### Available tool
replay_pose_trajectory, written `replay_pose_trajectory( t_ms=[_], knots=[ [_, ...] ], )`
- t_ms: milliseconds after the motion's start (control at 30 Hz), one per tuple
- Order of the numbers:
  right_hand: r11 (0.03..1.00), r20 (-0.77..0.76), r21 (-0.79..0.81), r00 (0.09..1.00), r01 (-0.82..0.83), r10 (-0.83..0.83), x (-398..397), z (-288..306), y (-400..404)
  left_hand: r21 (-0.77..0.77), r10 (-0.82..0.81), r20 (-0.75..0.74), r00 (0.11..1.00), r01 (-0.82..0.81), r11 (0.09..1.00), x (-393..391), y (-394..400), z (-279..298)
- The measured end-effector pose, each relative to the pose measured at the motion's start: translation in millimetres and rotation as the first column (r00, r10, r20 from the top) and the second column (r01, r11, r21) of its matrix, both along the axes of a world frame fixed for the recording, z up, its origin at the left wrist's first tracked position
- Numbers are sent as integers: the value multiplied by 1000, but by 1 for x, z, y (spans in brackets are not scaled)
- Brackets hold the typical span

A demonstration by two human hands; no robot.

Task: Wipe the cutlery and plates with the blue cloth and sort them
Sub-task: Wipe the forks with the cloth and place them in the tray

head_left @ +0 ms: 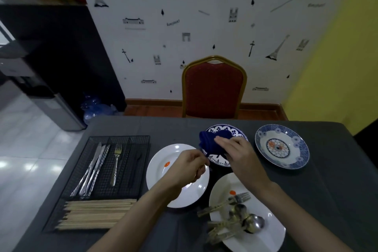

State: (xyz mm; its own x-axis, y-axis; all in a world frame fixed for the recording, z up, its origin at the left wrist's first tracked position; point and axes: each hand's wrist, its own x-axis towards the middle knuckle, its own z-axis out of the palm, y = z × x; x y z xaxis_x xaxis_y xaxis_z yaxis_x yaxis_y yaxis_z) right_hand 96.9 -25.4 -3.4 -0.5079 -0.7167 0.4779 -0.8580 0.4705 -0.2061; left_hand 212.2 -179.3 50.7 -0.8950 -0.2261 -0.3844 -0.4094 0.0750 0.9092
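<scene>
My right hand (235, 153) holds the dark blue cloth (210, 142) above a blue-patterned plate (235, 132). My left hand (189, 166) has curled fingers and pinches something thin that runs into the cloth; what it is stays hidden. That hand hovers over a white plate (161, 170) with an orange mark. A second white plate (272, 231) near me carries several forks and spoons (231, 217). A blue floral plate (282, 149) sits at the right.
A black mesh cutlery tray (114, 170) on the left holds knives (92, 172), a fork (116, 161) and a row of wooden chopsticks (94, 213). A red chair (212, 88) stands behind the grey-clothed table (327, 190). A dark cabinet fills the far left.
</scene>
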Motion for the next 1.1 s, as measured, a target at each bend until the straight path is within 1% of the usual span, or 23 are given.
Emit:
replay_pose_trajectory(
  t_ms=[100,167,267,367,467,533,667,733,800,867,900,933,967,1000,1033,1100],
  knots=[
    [994,-11,-17,994,-106,106,4,11,-2,7,37,-41,999,-37,999,2,3,-1],
    [995,-8,-21,995,-96,96,-2,17,-2,-15,40,-67,997,-41,999,3,3,0],
    [998,-55,-43,998,-43,41,-12,20,-5,-25,28,-82,996,-30,999,4,3,1],
    [988,-157,-17,977,-150,146,-5,24,-4,7,41,-115,993,-40,999,5,3,4],
    [983,-157,-13,971,-184,180,-7,27,-3,31,64,-135,989,-60,998,4,2,5],
    [983,-171,20,968,-184,185,-18,26,-3,54,79,-153,985,-71,996,4,2,3],
    [971,-264,144,939,-189,222,-34,23,3,95,98,-165,981,-83,992,9,4,-5],
    [973,-279,174,939,-155,200,-43,22,5,123,107,-156,982,-88,988,11,6,-8],
    [977,-268,195,954,-81,133,-55,16,8,179,141,-137,981,-116,977,13,6,-7],
    [983,-198,182,980,22,14,-61,11,11,255,199,-105,974,-167,952,14,0,-5],
    [988,-112,127,991,91,-76,-61,8,12,280,222,-85,971,-191,941,13,-5,-3],
    [984,25,29,984,178,-179,-60,6,11,276,234,-65,970,-208,938,10,-11,-3],
    [953,189,-87,944,289,-269,-58,7,9,238,239,-43,970,-222,946,8,-16,-4],
    [904,340,-181,887,387,-312,-56,8,6,176,243,-17,970,-237,956,5,-21,-7],
    [856,447,-247,838,453,-314,-54,10,2,102,246,8,969,-246,964,3,-24,-10],
    [799,539,-319,791,509,-289,-49,15,-3,-32,232,56,971,-231,972,0,-25,-17]
  ],
)
